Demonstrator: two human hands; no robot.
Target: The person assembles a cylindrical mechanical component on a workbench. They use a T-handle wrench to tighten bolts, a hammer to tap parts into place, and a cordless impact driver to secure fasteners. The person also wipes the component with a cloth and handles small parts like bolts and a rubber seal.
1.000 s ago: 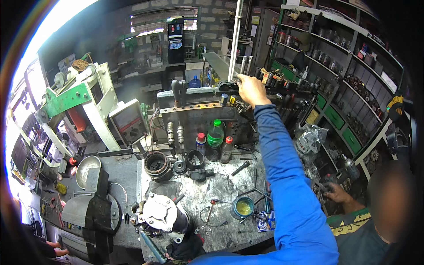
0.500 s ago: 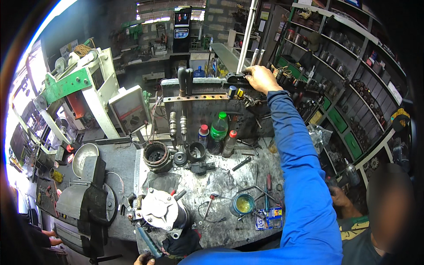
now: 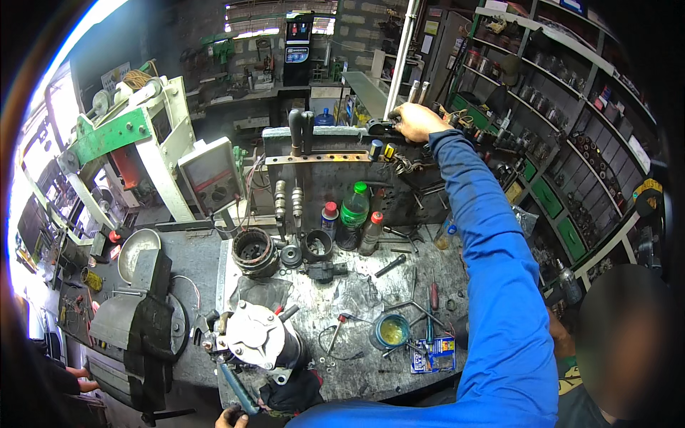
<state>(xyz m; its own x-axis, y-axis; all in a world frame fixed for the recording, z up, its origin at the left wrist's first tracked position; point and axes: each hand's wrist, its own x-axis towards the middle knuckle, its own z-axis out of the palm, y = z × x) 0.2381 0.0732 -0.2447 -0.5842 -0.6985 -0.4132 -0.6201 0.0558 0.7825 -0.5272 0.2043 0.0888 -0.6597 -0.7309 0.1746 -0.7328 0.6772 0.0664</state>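
My right arm, in a blue sleeve, stretches far forward over the bench. My right hand [image 3: 421,123] is curled at the top edge of the upright metal panel [image 3: 332,132], fingers closed over a small dark part [image 3: 382,127] I cannot make out. My left hand [image 3: 232,419] shows only its fingertips at the lower edge. They look curled together, beside a blue-grey bar-shaped tool [image 3: 239,389]; what they hold is hidden. Above that tool sits a silver round motor housing [image 3: 258,335] with bolts on its face. A dark cloth [image 3: 292,394] lies against its base.
A green-capped bottle [image 3: 354,207], a red-capped bottle [image 3: 371,234] and a coil-wound ring [image 3: 255,252] stand near the panel. A tub of yellowish grease [image 3: 393,330] sits among wrenches. A bench vise [image 3: 132,321] is at left. Another person [image 3: 571,357] is close at right.
The view has shifted slightly. My right hand stays at the panel's top edge, its wrist a little lower. The other person's hand at right has moved back, partly behind my sleeve.
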